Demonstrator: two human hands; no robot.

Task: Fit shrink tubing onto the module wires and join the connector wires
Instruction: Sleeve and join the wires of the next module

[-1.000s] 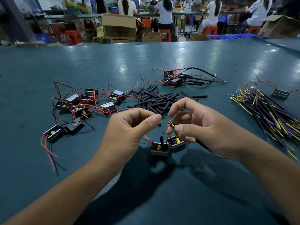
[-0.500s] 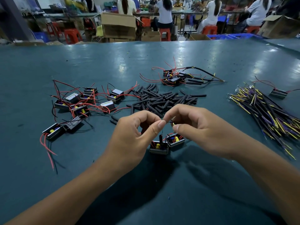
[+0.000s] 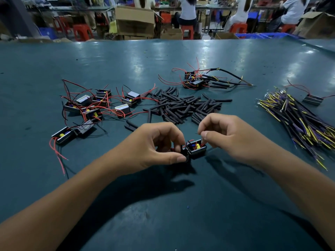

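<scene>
Two small black modules sit on the green table in front of me. My left hand [image 3: 155, 147] grips the left one [image 3: 184, 155], which is mostly hidden under its thumb and fingers. The right module [image 3: 196, 149] shows a yellow part and red wires. My right hand [image 3: 224, 134] pinches a thin wire just above that module. A heap of black shrink tubing pieces [image 3: 183, 105] lies just beyond both hands. A bundle of yellow and purple connector wires [image 3: 299, 118] lies to the right.
Several loose modules with red wires [image 3: 94, 107] are scattered at the left. Finished assemblies [image 3: 201, 80] lie at the back centre, and one lone module [image 3: 312, 99] at the far right. People sit at benches beyond the table's far edge.
Both hands have dropped from above the modules down onto them. My left hand now grips the left module; my right hand has come down to the right module, still pinching a wire.
</scene>
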